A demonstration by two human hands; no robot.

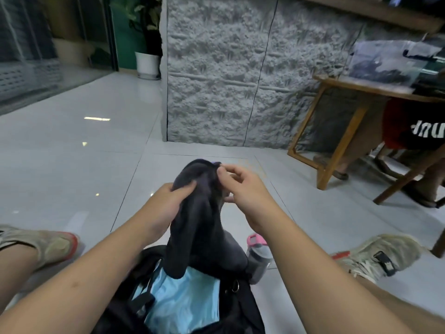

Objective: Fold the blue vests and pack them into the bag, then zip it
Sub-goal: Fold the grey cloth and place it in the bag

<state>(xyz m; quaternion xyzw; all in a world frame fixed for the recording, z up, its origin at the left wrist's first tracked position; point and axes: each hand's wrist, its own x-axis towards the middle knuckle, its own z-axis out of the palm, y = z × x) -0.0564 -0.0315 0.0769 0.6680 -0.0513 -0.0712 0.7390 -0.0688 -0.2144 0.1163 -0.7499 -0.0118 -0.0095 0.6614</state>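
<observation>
While your left hand grips the dark navy vest by its upper edge, fingers curled into the cloth, your right hand pinches the same edge just beside it, thumb against forefinger. The vest hangs from both hands, its lower end trailing into the open black bag below your wrists, over the light blue lining. Lift until the hem clears the bag, draw your hands apart to pull the edge taut, then fold evenly. Mind the pink-lidded bottle under your right forearm.
</observation>
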